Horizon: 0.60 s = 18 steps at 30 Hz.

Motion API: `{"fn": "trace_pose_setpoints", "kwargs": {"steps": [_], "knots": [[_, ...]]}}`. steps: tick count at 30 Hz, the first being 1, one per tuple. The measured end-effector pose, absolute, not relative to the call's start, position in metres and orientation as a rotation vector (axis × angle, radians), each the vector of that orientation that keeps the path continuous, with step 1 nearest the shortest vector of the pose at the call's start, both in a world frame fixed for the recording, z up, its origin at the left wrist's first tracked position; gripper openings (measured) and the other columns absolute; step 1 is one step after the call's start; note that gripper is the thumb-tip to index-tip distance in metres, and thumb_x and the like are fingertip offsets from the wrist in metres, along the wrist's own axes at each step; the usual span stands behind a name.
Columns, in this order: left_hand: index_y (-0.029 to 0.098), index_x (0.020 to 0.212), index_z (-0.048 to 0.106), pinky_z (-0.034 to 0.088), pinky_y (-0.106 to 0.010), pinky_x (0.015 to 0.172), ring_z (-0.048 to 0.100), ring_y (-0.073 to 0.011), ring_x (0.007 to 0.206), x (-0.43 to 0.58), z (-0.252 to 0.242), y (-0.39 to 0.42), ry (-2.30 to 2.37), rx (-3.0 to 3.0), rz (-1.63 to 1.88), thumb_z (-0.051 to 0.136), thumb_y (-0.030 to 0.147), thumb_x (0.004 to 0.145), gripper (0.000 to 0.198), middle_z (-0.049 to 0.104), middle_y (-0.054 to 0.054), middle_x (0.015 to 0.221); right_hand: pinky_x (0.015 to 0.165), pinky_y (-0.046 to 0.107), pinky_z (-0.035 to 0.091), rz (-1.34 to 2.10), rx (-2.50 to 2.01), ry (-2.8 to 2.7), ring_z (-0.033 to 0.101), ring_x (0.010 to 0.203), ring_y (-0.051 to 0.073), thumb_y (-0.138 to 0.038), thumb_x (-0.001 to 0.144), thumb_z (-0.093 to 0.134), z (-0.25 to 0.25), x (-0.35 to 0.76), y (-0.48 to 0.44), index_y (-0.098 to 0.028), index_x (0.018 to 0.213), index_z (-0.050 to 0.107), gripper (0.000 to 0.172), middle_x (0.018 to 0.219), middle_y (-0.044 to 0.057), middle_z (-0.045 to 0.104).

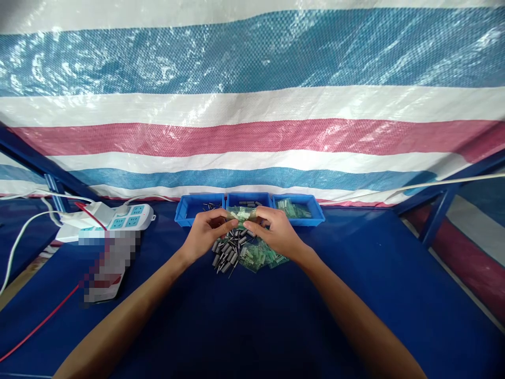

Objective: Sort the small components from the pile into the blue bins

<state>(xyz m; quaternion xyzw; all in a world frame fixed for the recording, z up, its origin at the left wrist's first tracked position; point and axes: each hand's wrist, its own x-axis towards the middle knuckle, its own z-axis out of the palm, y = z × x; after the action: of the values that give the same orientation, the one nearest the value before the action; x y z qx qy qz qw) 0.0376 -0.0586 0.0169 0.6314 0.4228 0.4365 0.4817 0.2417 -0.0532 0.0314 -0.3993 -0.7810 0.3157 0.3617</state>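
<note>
Between both hands, above the middle of the table, is a small clear, green-tinted packet [241, 215] with pale pieces showing through it. My left hand [207, 231] pinches its left end between thumb and fingers. The right end is pinched by my right hand [276, 231] in the same way. Below the hands lies a loose pile of small grey cylinders with thin dark stems [226, 255]. Touching that pile on the right are several similar green-tinted packets [256, 256]. The fingers hide part of the held packet.
Behind the hands stand three blue bins: the left bin [181, 215] and middle bin [248, 196] hold dark parts, the right bin [317, 215] packets. A power strip [147, 215] with plugs, a blurred phone [108, 284] and a red cable [47, 318] are at left.
</note>
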Motion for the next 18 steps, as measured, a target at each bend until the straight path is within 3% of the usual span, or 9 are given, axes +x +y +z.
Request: {"fn": "trace_pose_setpoints", "kwargs": {"steps": [9,13,18], "knots": [[0.016,0.089,0.065,0.034,-0.019,0.045,0.043,-0.0060,0.049,0.0394,0.0224,-0.0613,0.992,1.520,1.031,0.065,0.034,0.083,0.019,0.054,0.001,0.068,0.056,0.026,0.038,0.867,-1.067,-2.042,0.050,0.061,0.014,-0.038,0.089,0.056,0.0323,0.2422,-0.0531,-0.015,0.072,0.057,0.028,0.067,0.003,0.057],[0.015,0.091,0.064,0.032,-0.019,0.043,0.040,-0.0062,0.048,0.0401,0.0223,-0.0623,0.998,1.587,0.936,0.063,0.037,0.084,0.023,0.048,0.002,0.064,0.056,0.025,0.039,0.817,-1.023,-2.097,0.049,0.062,0.013,-0.035,0.088,0.058,0.0325,0.2423,-0.0530,-0.015,0.067,0.056,0.029,0.069,0.003,0.055],[0.015,0.093,0.063,0.034,-0.019,0.048,0.043,-0.0079,0.055,0.0398,0.0237,-0.0623,1.105,1.795,0.921,0.057,0.038,0.088,0.025,0.050,0.001,0.068,0.058,0.023,0.045,0.837,-0.979,-2.027,0.057,0.074,0.015,-0.033,0.090,0.057,0.0322,0.2421,-0.0543,-0.015,0.090,0.065,0.020,0.087,0.007,0.059]]}}
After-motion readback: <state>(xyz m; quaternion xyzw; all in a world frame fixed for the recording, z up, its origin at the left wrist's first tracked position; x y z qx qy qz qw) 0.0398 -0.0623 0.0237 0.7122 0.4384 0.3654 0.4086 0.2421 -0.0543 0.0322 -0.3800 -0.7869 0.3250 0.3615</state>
